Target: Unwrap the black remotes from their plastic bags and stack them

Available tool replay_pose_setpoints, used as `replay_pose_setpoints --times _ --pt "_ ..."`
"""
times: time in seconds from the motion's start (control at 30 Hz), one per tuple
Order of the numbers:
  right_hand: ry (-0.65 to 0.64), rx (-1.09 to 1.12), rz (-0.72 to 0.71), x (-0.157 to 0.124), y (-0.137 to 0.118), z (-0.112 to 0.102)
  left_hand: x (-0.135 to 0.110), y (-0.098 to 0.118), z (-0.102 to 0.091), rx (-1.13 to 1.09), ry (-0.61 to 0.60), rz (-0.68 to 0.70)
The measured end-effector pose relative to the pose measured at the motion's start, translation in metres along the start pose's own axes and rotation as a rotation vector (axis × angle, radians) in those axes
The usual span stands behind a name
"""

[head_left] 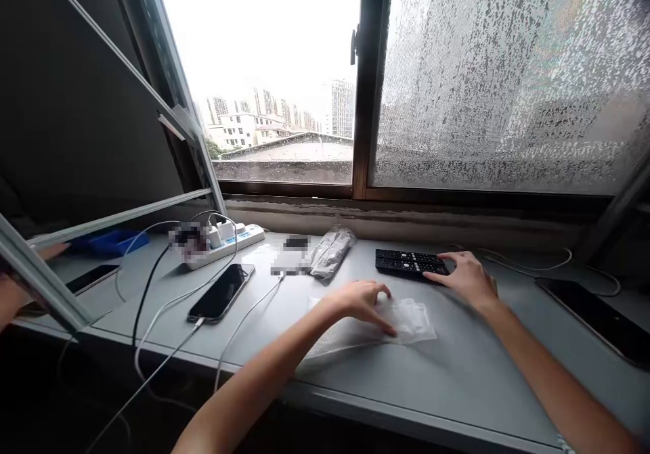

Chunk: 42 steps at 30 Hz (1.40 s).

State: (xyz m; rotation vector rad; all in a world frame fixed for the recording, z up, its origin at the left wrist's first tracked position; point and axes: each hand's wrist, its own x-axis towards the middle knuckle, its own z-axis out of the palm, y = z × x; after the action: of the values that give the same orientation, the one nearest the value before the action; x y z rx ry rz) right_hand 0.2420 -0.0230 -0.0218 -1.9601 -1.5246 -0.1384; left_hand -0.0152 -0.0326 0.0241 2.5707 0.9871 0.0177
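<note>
Two black remote controls lie side by side on the grey desk, close to the window wall. At their right end is my right hand, its index finger at the far edge and its thumb at the near edge, gripping the pair. A crumpled clear plastic bag lies flat nearer the desk's front. Over that bag is my left hand, with thumb and fingers apart and the fingertips at the plastic. Part of the bag is hidden by my left hand and forearm.
A wrapped grey package sits near the sill. Left of it are a charging phone, white cables and a power strip. A dark tablet-like device lies at the right. At far left, another person's arm shows beyond the metal frame.
</note>
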Motion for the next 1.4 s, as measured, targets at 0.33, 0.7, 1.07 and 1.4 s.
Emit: replay_pose_setpoints --times 0.33,0.7,1.07,1.4 --pt "0.061 0.230 -0.065 0.005 0.001 0.008 0.008 -0.028 -0.005 0.309 0.373 -0.081" --pt "0.092 0.317 -0.165 0.004 -0.008 0.010 0.013 -0.025 0.003 0.199 0.379 -0.181" --pt "0.083 0.335 -0.202 0.002 -0.009 0.011 0.004 -0.030 -0.013 0.164 0.276 -0.094" --pt "0.068 0.327 -0.206 0.003 -0.008 0.012 0.001 -0.035 -0.012 0.262 0.350 -0.288"
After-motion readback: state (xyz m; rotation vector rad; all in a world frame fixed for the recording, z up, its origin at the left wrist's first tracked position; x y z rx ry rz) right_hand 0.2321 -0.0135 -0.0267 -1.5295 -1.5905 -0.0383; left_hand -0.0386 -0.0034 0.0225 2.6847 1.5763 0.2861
